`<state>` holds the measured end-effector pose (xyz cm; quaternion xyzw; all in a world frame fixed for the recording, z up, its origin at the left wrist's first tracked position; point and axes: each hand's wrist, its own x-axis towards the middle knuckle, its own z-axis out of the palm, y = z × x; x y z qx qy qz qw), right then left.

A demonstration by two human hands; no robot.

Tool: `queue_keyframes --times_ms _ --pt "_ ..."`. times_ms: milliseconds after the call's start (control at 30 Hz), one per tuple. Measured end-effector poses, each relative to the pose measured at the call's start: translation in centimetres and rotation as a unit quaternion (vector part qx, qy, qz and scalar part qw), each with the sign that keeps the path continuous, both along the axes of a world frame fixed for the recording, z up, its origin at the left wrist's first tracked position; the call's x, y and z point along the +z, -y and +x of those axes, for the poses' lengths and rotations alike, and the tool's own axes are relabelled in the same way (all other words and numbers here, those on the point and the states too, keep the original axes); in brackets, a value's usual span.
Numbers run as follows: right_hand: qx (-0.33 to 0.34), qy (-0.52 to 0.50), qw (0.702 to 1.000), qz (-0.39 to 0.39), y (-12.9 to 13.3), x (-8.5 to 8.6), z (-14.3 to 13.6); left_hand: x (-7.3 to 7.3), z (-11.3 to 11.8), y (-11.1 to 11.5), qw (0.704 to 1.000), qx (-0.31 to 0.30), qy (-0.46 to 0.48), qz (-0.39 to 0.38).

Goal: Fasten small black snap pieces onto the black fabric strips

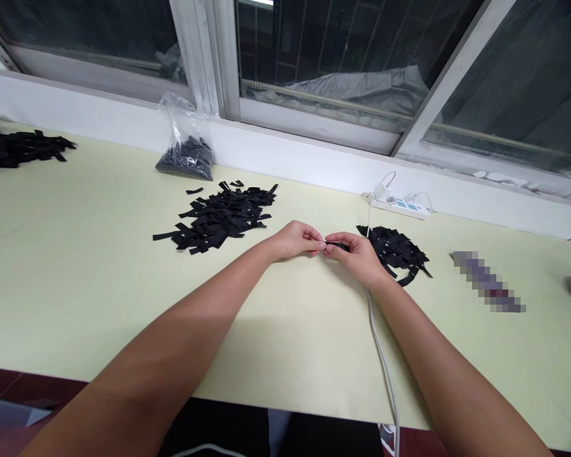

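Observation:
My left hand [297, 241] and my right hand [354, 257] meet fingertip to fingertip just above the table. Between them is a short black fabric strip [337, 245], pinched at its left end by both hands, while the rest of it lies under the right fingers. A larger pile of black strips [223, 216] spreads out to the left of my left hand. Close beside my right hand, on its right, sits a smaller pile of black strips [400, 251], several with small white marks. The far end of the held strip is partly hidden by my fingers.
A clear plastic bag [185, 152] of black pieces stands against the wall. Another black pile [21, 149] lies far left. A white power strip [402, 206] sits at the back, its cable [378, 343] running under my right wrist. A blurred-out object [488, 282] lies right.

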<state>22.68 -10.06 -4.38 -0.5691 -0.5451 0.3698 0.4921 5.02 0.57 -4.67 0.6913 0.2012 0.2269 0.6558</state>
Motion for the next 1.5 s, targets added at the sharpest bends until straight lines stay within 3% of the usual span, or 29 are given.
queue_keyframes --times_ms 133,400,600,733,1500 --pt "-0.012 0.037 0.999 -0.002 0.0 0.1 0.2 -0.1 0.1 0.0 1.000 0.003 -0.004 0.000" --pt "-0.008 -0.002 1.000 -0.012 0.0 -0.1 0.2 -0.1 0.1 -0.2 1.000 0.005 -0.010 -0.009" --pt "-0.031 0.061 0.998 -0.009 0.1 0.1 0.2 -0.1 0.1 -0.3 1.000 -0.003 -0.009 -0.015" --pt "-0.039 0.030 0.999 -0.023 0.1 0.0 0.0 -0.1 0.1 -0.2 1.000 -0.001 -0.011 -0.010" --pt "-0.067 -0.017 0.996 -0.064 0.1 0.5 -1.0 -0.4 0.4 0.1 0.995 -0.026 -0.042 0.088"
